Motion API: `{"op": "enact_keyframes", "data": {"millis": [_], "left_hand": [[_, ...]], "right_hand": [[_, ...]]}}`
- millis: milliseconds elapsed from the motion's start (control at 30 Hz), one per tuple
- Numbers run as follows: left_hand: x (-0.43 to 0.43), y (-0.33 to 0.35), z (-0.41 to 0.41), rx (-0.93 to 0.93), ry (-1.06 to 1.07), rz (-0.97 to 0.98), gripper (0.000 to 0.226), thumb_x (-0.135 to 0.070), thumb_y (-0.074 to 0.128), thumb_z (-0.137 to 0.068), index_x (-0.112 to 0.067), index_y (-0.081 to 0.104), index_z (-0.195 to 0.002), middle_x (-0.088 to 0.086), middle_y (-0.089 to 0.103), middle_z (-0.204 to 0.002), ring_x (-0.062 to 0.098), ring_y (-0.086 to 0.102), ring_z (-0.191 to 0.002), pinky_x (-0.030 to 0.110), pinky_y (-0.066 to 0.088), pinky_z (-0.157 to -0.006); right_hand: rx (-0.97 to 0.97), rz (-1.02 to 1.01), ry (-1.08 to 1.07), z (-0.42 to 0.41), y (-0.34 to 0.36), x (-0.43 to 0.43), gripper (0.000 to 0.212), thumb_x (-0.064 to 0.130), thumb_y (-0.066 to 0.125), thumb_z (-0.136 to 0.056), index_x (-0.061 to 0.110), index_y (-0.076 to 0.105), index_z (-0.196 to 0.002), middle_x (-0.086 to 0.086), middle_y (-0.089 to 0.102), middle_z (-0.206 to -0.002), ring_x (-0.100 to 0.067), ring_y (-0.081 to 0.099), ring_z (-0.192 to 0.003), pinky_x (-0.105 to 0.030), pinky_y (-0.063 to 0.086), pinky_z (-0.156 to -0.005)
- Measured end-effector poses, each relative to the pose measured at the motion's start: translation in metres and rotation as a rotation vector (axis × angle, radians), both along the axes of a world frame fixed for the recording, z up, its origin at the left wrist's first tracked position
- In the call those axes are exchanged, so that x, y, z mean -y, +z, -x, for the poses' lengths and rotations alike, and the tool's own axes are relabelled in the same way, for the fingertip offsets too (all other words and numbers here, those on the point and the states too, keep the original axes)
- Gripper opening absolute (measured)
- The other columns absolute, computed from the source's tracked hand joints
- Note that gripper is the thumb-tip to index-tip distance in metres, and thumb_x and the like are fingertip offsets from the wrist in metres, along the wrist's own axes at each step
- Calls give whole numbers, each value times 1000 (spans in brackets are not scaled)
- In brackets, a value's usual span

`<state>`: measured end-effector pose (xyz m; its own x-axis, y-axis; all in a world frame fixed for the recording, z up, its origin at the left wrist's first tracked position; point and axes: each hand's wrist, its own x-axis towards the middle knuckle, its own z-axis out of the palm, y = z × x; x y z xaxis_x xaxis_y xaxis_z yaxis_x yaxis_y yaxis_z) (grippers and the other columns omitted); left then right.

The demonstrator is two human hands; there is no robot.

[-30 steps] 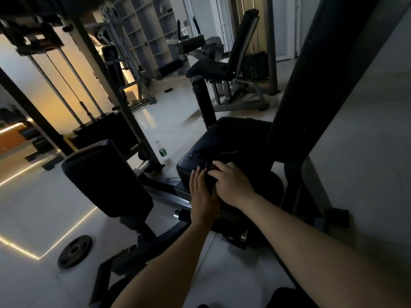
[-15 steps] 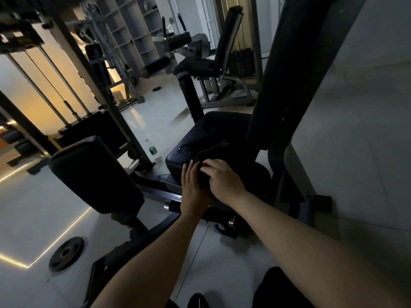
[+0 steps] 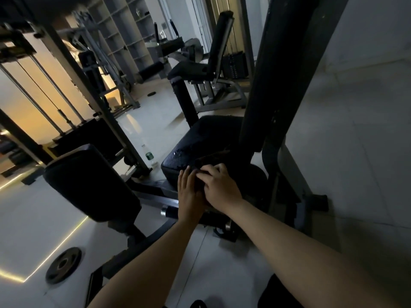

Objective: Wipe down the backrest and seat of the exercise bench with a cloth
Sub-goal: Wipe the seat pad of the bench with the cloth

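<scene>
- The cloth is dark and bunched, lying on the near corner of the black seat, just beyond the fingertips of both hands.
- The right hand lies over one end of the cloth with fingers bent down on it; it seems to press and pinch the fabric, but in this dim light I cannot tell if the grip is fully closed.
- The left hand is beside it, touching it, fingers straight and together, palm against the seat's front edge; it holds nothing that I can see.
- The backrest rises up and to the right of the hands, tall and dark.
- Small wet spots shine on the seat, just left of the cloth.
- To do this step well, I think the person should flatten the cloth under the palm and push it in long overlapping strokes away from the hands, so the wet spots are covered too.
</scene>
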<state>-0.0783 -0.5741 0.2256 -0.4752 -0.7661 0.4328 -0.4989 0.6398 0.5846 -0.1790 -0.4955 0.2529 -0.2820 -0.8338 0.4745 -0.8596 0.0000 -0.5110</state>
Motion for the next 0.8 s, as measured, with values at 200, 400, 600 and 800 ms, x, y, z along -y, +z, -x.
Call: {"op": "enact_keyframes", "data": {"millis": [200,400,600,800], "left_hand": [[4,4,11,70,84,50,42,-17,49,-96,-23,49,-138,0,34,-154,22,14,-147,33,8,-121],[38,11,0,148,139,121,45,-33,44,-98,-22,46,-142,4,39,-153,23,22,-141,24,8,-113],[41,11,-7,109,189,37,44,-30,45,-101,-26,44,-144,-2,30,-159,18,12,-146,32,7,-117],[50,22,-13,11,181,-18,49,-30,43,-101,-25,35,-149,-4,26,-161,15,13,-146,37,13,-118]], "right_hand": [[231,-84,-308,45,6,5,50,3,41,-94,10,42,-143,-11,28,-154,-30,20,-146,-44,37,-112],[123,-186,-118,1,27,44,48,26,32,-102,14,34,-149,-15,27,-156,-36,10,-148,-42,6,-121],[78,-173,-113,43,13,53,43,9,39,-93,9,52,-134,-10,34,-149,-34,23,-144,-44,30,-115],[172,-177,-259,40,20,76,44,6,45,-93,3,45,-137,-14,38,-146,-34,26,-143,-41,31,-115]]}}
